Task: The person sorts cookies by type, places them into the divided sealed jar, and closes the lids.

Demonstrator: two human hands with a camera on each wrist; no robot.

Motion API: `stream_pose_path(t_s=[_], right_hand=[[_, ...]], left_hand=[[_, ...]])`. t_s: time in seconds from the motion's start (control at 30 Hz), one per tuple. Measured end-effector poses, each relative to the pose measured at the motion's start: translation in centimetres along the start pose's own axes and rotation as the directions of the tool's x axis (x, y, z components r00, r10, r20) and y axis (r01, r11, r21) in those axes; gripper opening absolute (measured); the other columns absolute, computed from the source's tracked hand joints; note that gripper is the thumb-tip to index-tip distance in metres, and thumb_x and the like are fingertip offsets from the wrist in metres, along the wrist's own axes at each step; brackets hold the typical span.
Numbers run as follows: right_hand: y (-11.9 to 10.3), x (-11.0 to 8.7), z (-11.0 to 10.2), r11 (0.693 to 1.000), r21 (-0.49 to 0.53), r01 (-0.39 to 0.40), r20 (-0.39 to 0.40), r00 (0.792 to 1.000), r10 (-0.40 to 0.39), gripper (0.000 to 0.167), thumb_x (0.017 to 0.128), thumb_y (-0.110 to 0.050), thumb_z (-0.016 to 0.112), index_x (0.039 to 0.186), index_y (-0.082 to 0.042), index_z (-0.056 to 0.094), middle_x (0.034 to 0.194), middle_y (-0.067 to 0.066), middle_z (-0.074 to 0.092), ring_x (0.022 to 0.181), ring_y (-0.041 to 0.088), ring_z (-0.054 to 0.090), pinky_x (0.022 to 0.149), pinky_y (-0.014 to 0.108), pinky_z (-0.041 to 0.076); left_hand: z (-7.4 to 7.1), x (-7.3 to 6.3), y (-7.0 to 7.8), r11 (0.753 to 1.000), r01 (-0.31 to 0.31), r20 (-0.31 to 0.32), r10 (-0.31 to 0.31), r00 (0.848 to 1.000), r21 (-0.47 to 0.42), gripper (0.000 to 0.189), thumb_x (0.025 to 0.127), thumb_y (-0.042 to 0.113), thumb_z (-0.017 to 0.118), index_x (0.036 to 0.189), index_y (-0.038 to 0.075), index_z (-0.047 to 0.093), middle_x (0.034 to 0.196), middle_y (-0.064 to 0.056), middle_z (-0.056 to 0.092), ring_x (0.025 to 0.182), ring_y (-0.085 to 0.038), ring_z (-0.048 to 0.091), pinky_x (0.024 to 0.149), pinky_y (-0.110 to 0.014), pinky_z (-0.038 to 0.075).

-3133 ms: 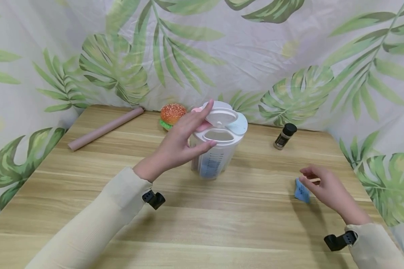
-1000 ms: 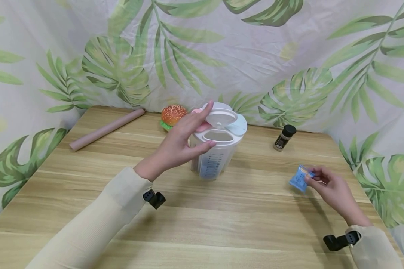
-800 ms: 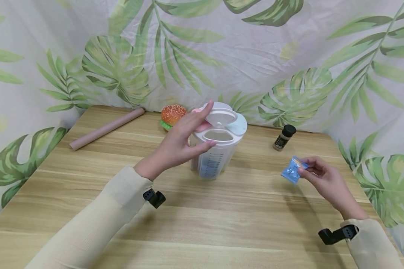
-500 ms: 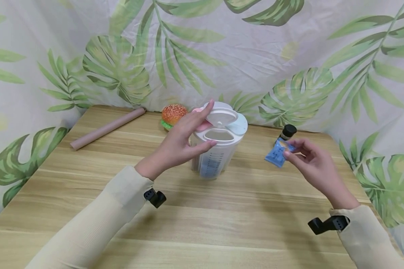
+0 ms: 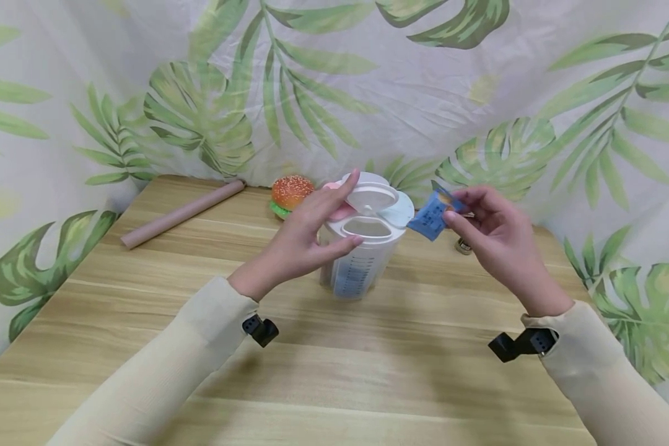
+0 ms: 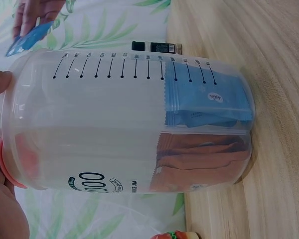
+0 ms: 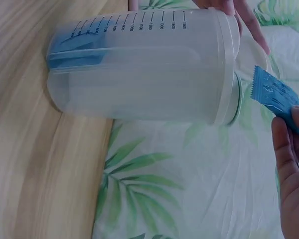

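A clear plastic storage container [image 5: 348,272] with measuring marks stands upright on the table. Its white top has pink and pale blue lids, and one flap [image 5: 372,197] is tilted up behind an uncovered opening. My left hand [image 5: 298,238] grips the top, thumb at the near rim and index finger along the raised flap. Blue packets [image 6: 207,97] and orange-brown packets [image 6: 202,159] lie in separate compartments, as the left wrist view shows. My right hand [image 5: 502,238] pinches a small blue packet [image 5: 428,217] in the air, just right of the container's top.
At the back, left of the container, sits a toy hamburger [image 5: 291,193]. A dull pink rolling-pin-like tube [image 5: 184,214] lies at far left. Behind my right hand a black-capped seasoning bottle [image 6: 164,48] is mostly hidden in the head view. A leaf-print cloth [image 5: 323,93] hangs behind the table.
My right hand has taken hold of the blue packet at the right, lifted it, and carried it leftward and up to beside the container's top. The left hand has stayed on the container.
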State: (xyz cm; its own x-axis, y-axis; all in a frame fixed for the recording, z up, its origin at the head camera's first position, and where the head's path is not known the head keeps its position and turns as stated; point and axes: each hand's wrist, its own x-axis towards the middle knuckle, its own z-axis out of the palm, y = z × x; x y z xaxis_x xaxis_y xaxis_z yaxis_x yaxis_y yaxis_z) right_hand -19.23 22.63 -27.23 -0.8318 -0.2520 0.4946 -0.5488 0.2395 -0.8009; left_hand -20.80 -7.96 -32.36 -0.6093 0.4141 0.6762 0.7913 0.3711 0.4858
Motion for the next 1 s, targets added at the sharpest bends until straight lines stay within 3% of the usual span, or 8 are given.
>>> stream_pose_path(t_s=[0.17,0.3,0.43,0.57,0.67,0.83,1.0], right_hand=[[-0.8,0.8,1.8,0.994,0.06,0.094,0.016,0.995,-0.095,0.022,0.092,0.019,0.066,0.114,0.016,0.063,0.105,0.0,0.07,0.093,0.007,0.069,0.081,0.016,0.061],[-1.2,1.0,3.2,0.983,0.076,0.168,0.033,0.985,-0.171,0.022,0.091,0.02,0.066,0.112,0.019,0.062,0.106,-0.001,0.07,0.095,0.008,0.069,0.081,0.017,0.061],[-1.5,1.1,4.3,0.972,-0.009,0.235,0.046,0.971,-0.234,0.019,0.093,0.013,0.07,0.11,0.015,0.064,0.108,0.001,0.071,0.096,0.009,0.069,0.082,0.017,0.062],[-1.7,1.2,5.2,0.949,-0.116,0.293,0.084,0.955,-0.285,0.019,0.092,0.013,0.07,0.11,0.013,0.064,0.108,0.014,0.07,0.099,0.005,0.068,0.083,0.017,0.062],[-1.7,1.2,5.7,0.933,-0.181,0.312,0.126,0.948,-0.293,0.021,0.091,0.014,0.071,0.111,0.012,0.066,0.109,0.021,0.07,0.101,0.007,0.068,0.084,0.015,0.061],[-1.3,1.1,6.1,0.912,-0.271,0.309,0.199,0.945,-0.261,0.019,0.092,0.009,0.073,0.11,0.005,0.068,0.108,0.015,0.071,0.101,0.019,0.07,0.085,0.012,0.059],[-1.1,1.0,6.1,0.896,-0.319,0.31,0.212,0.944,-0.251,0.016,0.092,0.005,0.075,0.106,0.001,0.071,0.104,0.011,0.071,0.1,0.02,0.068,0.085,0.015,0.06]], left_hand=[[0.0,-0.1,-0.1,1.0,-0.001,0.0,0.001,1.0,0.004,0.087,0.092,0.02,0.079,0.163,0.003,0.033,0.124,-0.011,0.073,0.134,-0.027,0.058,0.132,-0.048,0.028],[0.0,-0.1,0.0,1.0,-0.008,0.001,0.008,1.0,0.0,0.087,0.092,0.02,0.079,0.163,0.002,0.032,0.118,-0.01,0.074,0.129,-0.026,0.06,0.132,-0.046,0.028],[0.1,0.0,0.0,1.0,-0.02,-0.001,0.02,1.0,-0.007,0.088,0.092,0.02,0.079,0.163,0.004,0.032,0.117,-0.01,0.074,0.126,-0.026,0.061,0.131,-0.046,0.03],[0.0,0.0,0.1,1.0,-0.01,0.0,0.01,1.0,-0.009,0.088,0.092,0.02,0.079,0.164,0.005,0.031,0.12,-0.01,0.073,0.127,-0.026,0.06,0.129,-0.047,0.032],[0.0,-0.1,0.0,1.0,0.003,0.004,-0.003,1.0,-0.006,0.087,0.092,0.02,0.079,0.164,0.005,0.031,0.122,-0.01,0.072,0.128,-0.025,0.059,0.128,-0.047,0.034],[0.1,-0.2,0.1,1.0,-0.004,0.001,0.004,1.0,-0.008,0.088,0.092,0.019,0.08,0.164,0.005,0.031,0.12,-0.009,0.073,0.128,-0.025,0.06,0.129,-0.049,0.032],[0.2,-0.1,0.0,1.0,-0.006,-0.004,0.006,1.0,-0.008,0.087,0.092,0.019,0.08,0.164,0.004,0.032,0.125,-0.01,0.072,0.132,-0.026,0.058,0.13,-0.048,0.031]])
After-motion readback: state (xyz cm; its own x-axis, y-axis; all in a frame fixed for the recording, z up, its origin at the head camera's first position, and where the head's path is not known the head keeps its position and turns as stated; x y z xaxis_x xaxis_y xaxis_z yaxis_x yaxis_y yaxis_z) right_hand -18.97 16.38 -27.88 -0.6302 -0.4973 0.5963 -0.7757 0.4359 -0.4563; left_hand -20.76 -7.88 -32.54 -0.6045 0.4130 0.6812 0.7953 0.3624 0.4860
